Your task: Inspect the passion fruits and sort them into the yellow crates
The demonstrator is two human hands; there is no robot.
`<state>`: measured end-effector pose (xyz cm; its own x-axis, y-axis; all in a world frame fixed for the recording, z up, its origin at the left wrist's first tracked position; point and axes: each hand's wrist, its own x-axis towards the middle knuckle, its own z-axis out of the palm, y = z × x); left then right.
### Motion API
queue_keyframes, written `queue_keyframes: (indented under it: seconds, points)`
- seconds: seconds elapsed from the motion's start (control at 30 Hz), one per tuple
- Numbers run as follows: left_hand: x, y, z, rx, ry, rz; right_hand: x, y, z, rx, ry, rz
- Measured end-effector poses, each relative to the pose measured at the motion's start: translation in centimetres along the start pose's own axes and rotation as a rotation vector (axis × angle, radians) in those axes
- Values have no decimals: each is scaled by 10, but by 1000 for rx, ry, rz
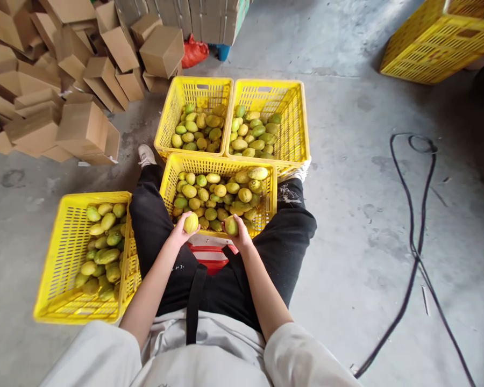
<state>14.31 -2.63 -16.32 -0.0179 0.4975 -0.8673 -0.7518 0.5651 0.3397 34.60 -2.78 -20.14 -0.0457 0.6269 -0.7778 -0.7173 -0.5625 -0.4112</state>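
My left hand (180, 230) is closed around a yellow oval fruit (191, 223), papaya- or mango-like. Fingers of my right hand (242, 235) wrap a greener oval fruit (231, 226). Both hands are over the near edge of the middle yellow crate (275, 201), which stands between my legs. Many similar yellow and green fruits (212, 189) fill that crate's floor. Beyond it, two more yellow crates, the back left crate (158, 126) and the back right crate (296, 121), stand side by side with fruit inside.
Another yellow crate (58, 252) of fruit stands by my left leg. Cardboard boxes (84, 126) are heaped at the far left, near a red bag (195, 52). At right, a black cable (416, 252) lies on the concrete floor, with a yellow crate (423, 48) beyond.
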Motion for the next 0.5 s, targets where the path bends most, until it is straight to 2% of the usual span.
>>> queue_keyframes:
  seconds: [0.07, 0.23, 0.5]
  points:
    - [2, 1, -2, -35, 18, -6, 2, -1, -1, 14, -11, 56]
    - [3, 5, -4, -86, -112, -97, 4, -2, -2, 8, -48, 34]
    - [6, 2, -5, -82, -69, -110, 4, -1, 3, 87, 25, 40]
